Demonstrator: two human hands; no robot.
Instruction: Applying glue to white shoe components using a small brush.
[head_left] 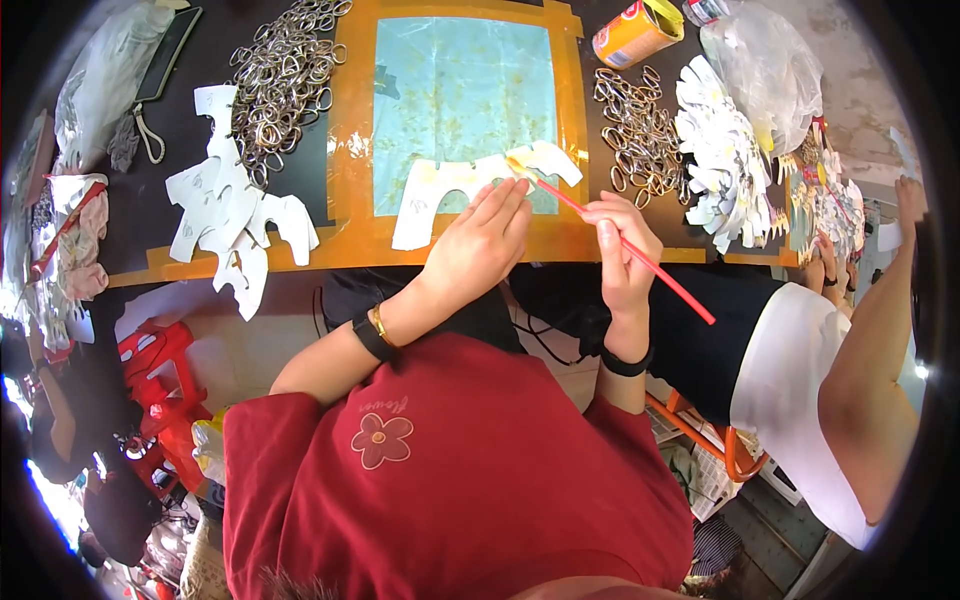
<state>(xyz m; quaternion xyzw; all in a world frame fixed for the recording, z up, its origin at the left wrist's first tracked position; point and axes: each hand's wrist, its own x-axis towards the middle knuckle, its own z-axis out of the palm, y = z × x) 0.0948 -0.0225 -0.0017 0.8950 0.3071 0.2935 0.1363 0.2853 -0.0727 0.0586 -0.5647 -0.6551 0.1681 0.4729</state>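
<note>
On the light blue sheet [470, 80] lies a white cut-out piece [418, 205] with arched notches, smeared with yellow along its upper edge. My left hand [478, 240] rests over its near edge, fingers stretched out and close together, pressing it down. In my right hand [625, 245] is a slim red-handled brush [665, 280], gripped between thumb and fingers. The brush slants up and left, its tip touching the yellow smear just beyond my left fingertips.
Metal rings lie heaped at far left [285, 80] and right [640, 135]. White cut pieces [225, 205] overhang the front edge at left; more white pieces [720, 150] are piled right. An orange-yellow can [638, 35] lies at the back. Beside me sits a person in white [800, 390].
</note>
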